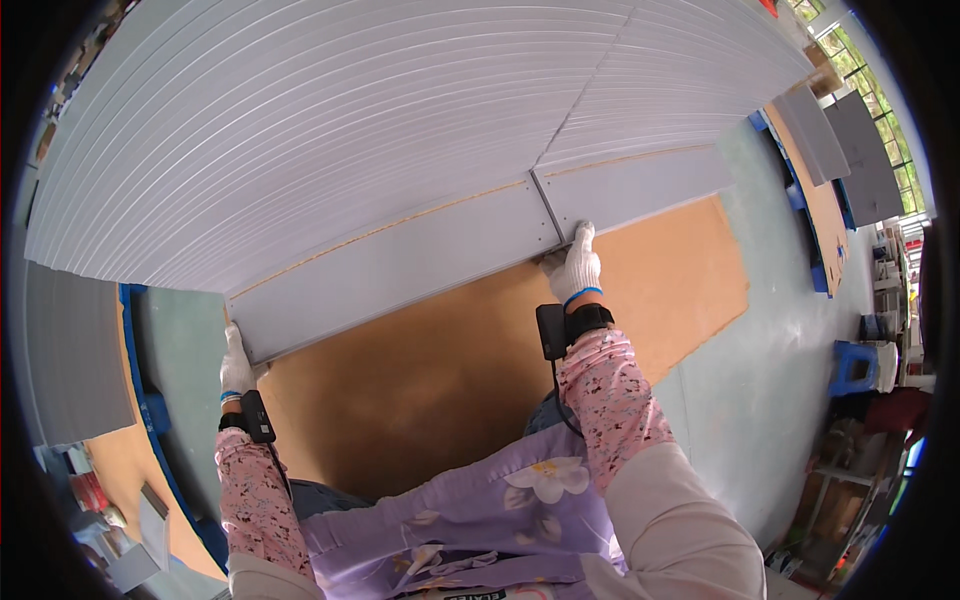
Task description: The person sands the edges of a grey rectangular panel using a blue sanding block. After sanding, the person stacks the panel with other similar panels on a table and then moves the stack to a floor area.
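A long grey panel (390, 268) with small holes near its ends lies across in front of me, at the near edge of a tall stack of grey panels (330, 120). My left hand (236, 368), in a white knit glove, grips the panel's left end, with its thumb on the edge. At the right end my gloved right hand (578, 266) holds the near corner, thumb up and fingers partly hidden beneath. Beside that corner lies a shorter grey panel (635, 190), separated by a dark seam.
Brown board (400, 420) lies below the panels, in front of my body. Blue pallets (800, 200) with board and grey panels (865, 160) stand at the right; another grey stack (80, 350) is at the left. A blue stool (853, 368) stands near shelving at the far right.
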Available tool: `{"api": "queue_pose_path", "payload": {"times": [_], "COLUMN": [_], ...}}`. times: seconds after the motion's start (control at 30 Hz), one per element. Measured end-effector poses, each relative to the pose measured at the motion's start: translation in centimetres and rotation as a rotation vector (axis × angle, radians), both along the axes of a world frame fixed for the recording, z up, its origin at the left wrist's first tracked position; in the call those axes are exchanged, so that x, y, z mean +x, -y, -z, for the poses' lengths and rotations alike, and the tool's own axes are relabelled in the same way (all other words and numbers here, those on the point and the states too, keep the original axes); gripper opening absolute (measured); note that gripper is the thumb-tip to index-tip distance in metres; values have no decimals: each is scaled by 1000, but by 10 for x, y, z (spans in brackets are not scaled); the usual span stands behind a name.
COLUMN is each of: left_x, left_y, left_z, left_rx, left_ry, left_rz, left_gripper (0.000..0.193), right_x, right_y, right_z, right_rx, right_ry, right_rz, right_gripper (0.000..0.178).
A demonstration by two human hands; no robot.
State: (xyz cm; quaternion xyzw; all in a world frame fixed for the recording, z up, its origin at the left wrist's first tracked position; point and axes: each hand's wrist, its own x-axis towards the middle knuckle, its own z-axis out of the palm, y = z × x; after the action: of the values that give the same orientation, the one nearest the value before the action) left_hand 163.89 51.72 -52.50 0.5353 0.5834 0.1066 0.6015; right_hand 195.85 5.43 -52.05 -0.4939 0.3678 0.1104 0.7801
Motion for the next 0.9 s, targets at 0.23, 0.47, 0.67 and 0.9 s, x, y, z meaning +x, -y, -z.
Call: {"api": "queue_pose_path", "payload": {"times": [0.23, 0.47, 0.67, 0.9], "left_x": [5, 3, 6, -5], "left_y": [9, 14, 12, -1], "left_z": [-15, -18, -13, -6], "left_rx": [40, 68, 91, 30], "left_ry": [-49, -52, -46, -141], "left_rz": [48, 42, 60, 56], "left_gripper": [72, 78, 80, 76], "right_x": [6, -2, 2, 4], "right_y": [-1, -3, 10, 12], "right_z": [10, -7, -2, -8], "right_rx": [-78, -144, -173, -537], "right_ry": [-49, -73, -22, 59], "right_rz": [7, -97, -212, -241], "right_gripper": [55, 58, 59, 54]}}
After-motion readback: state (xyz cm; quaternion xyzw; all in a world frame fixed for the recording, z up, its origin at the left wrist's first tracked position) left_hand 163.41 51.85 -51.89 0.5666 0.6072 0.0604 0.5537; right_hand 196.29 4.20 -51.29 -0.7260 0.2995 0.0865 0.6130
